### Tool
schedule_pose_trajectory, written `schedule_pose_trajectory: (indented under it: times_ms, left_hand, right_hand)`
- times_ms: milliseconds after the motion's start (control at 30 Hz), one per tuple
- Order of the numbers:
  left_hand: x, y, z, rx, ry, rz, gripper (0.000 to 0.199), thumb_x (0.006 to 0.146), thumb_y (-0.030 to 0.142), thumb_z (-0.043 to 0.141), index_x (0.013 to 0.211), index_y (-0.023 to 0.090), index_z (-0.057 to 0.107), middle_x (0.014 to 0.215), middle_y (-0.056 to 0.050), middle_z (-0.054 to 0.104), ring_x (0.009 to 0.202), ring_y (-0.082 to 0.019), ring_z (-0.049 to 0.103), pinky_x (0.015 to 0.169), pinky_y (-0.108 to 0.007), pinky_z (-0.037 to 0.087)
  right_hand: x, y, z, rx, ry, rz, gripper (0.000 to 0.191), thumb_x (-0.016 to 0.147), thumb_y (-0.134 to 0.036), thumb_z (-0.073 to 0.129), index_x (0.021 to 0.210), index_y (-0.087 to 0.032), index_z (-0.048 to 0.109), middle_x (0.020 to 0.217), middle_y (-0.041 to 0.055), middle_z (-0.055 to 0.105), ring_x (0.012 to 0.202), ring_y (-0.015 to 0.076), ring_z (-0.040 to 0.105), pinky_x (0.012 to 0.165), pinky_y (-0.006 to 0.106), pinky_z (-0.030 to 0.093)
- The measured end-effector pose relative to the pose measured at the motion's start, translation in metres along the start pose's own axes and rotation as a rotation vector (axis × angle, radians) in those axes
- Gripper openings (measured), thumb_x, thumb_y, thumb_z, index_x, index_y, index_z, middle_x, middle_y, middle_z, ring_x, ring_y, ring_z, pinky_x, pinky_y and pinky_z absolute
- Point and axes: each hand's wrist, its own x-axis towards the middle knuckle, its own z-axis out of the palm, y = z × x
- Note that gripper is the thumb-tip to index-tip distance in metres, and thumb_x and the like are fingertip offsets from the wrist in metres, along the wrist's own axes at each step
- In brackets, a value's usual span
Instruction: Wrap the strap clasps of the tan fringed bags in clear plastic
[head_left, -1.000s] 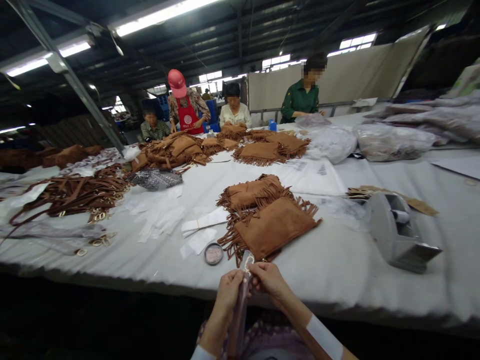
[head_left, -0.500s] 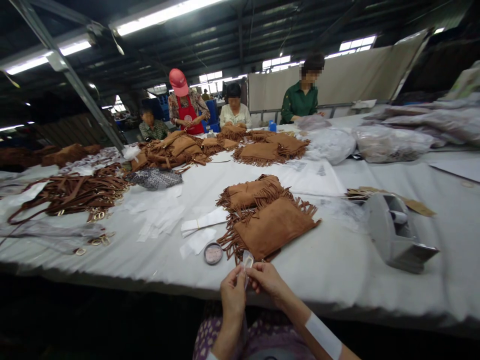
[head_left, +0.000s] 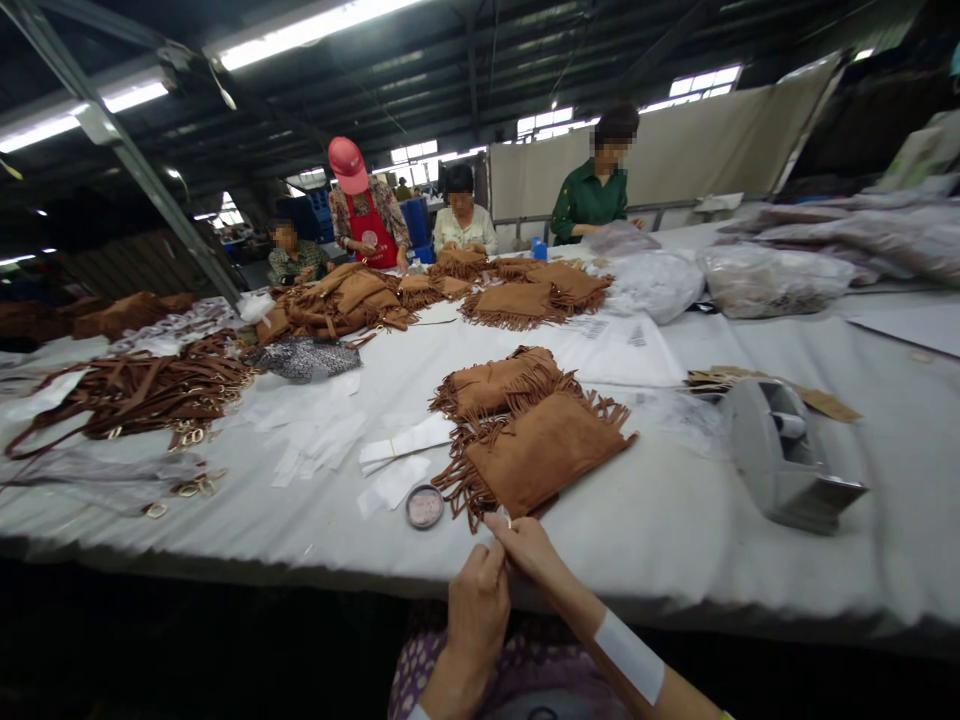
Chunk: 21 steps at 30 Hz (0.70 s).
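Note:
My right hand point(head_left: 531, 550) is closed in a pinch at the table's front edge, with a small whitish, partly see-through wrapped piece point(head_left: 504, 516) at its fingertips. Just below and to its left, my left hand point(head_left: 480, 600) is curled shut with its back to me; what its fingers grip is hidden. Both hands touch or nearly touch. Right beyond them lies a brown suede fringed bag point(head_left: 547, 455), and a second fringed bag point(head_left: 499, 385) rests behind it. A round, shallow tin point(head_left: 424, 507) with pinkish contents sits to the left.
White paper slips point(head_left: 319, 430) and a banded white strip stack point(head_left: 405, 443) lie left. Brown straps with gold buckles point(head_left: 150, 390) are heaped further left. A grey tape dispenser point(head_left: 787, 455) stands right. Several co-workers handle things behind piled bags point(head_left: 345, 300); plastic-wrapped bundles point(head_left: 776, 280) lie back right.
My left hand has turned and closed more, moving slightly down and right. The right fingers now cover most of the whitish piece, which showed plainly between both hands before.

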Motion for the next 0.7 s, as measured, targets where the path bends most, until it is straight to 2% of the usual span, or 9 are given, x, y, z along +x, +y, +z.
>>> schedule_pose_trajectory:
  times_ms: [67,133,233,300,333,400,467,533,700]
  left_hand:
    - [-0.008,-0.004,-0.001,-0.155,0.008,-0.014,0.043,0.090,0.032,0.034,0.126,0.019,0.054,0.099,-0.013,0.065,0.092,-0.022,0.059,0.084,-0.033,0.043]
    - [-0.023,-0.014,-0.002,-0.325,-0.045,-0.123,0.049,0.089,0.042,0.037,0.130,0.017,0.046,0.094,-0.010,0.066,0.081,-0.019,0.061,0.077,-0.031,0.047]
    - [-0.054,-0.037,-0.009,-0.548,-0.362,-0.372,0.058,0.085,0.059,0.037,0.123,0.016,0.047,0.065,-0.001,0.062,0.041,-0.010,0.046,0.045,-0.024,0.039]
    - [-0.069,-0.048,-0.022,-0.620,-0.563,-0.459,0.061,0.080,0.067,0.037,0.109,0.015,0.053,0.059,0.001,0.060,0.036,-0.008,0.041,0.040,-0.021,0.032]
    - [-0.072,-0.051,-0.030,-0.612,-0.597,-0.445,0.060,0.079,0.068,0.040,0.102,0.015,0.056,0.061,-0.001,0.061,0.041,-0.010,0.047,0.042,-0.022,0.035]
    - [-0.068,-0.051,-0.046,-0.517,-0.496,-0.350,0.054,0.078,0.065,0.045,0.094,0.016,0.061,0.074,-0.005,0.066,0.061,-0.015,0.058,0.057,-0.024,0.043]
    - [-0.050,-0.043,-0.056,-0.392,-0.281,-0.272,0.050,0.081,0.061,0.044,0.092,0.016,0.063,0.085,-0.007,0.068,0.077,-0.019,0.060,0.071,-0.028,0.045]
    - [-0.027,-0.032,-0.054,-0.325,-0.132,-0.245,0.052,0.084,0.060,0.037,0.088,0.016,0.064,0.083,-0.007,0.067,0.078,-0.019,0.059,0.073,-0.029,0.044]
    - [0.015,-0.006,-0.012,-0.472,-0.149,-0.198,0.046,0.079,0.060,0.045,0.073,0.017,0.058,0.064,-0.001,0.059,0.061,-0.014,0.053,0.057,-0.024,0.041]
  right_hand:
    - [0.001,0.001,0.000,0.015,0.012,-0.006,0.049,0.075,-0.051,0.056,0.040,-0.020,0.042,0.030,-0.0059,0.034,0.029,0.0049,0.026,0.032,0.022,0.016]
    - [-0.001,0.002,0.001,0.043,0.014,0.016,0.048,0.078,-0.052,0.050,0.043,-0.021,0.041,0.030,-0.0063,0.035,0.027,0.0050,0.025,0.031,0.022,0.016]
    - [-0.006,0.001,0.002,0.101,0.026,0.045,0.046,0.078,-0.053,0.048,0.046,-0.021,0.041,0.031,-0.0066,0.037,0.026,0.0052,0.027,0.030,0.021,0.017]
    - [-0.008,-0.001,0.002,0.132,0.023,0.052,0.045,0.077,-0.054,0.049,0.048,-0.021,0.041,0.031,-0.0070,0.037,0.025,0.0050,0.027,0.029,0.021,0.016]
    - [-0.009,-0.001,0.002,0.143,0.018,0.053,0.045,0.076,-0.055,0.050,0.048,-0.021,0.041,0.031,-0.0072,0.037,0.025,0.0050,0.027,0.029,0.020,0.016]
    - [-0.010,-0.003,0.002,0.160,0.009,0.056,0.045,0.075,-0.056,0.051,0.048,-0.022,0.040,0.030,-0.0078,0.035,0.025,0.0050,0.027,0.029,0.020,0.016]
    - [-0.010,-0.003,0.001,0.177,0.003,0.051,0.045,0.074,-0.057,0.052,0.049,-0.021,0.041,0.031,-0.0079,0.037,0.025,0.0048,0.028,0.029,0.019,0.017]
    - [-0.010,-0.002,0.000,0.188,-0.009,0.042,0.045,0.073,-0.058,0.053,0.050,-0.021,0.042,0.033,-0.0074,0.040,0.026,0.0047,0.029,0.029,0.019,0.017]
    - [-0.011,0.002,-0.004,0.208,-0.044,0.011,0.049,0.073,-0.061,0.053,0.048,-0.021,0.042,0.029,-0.0082,0.035,0.025,0.0049,0.027,0.029,0.019,0.018]
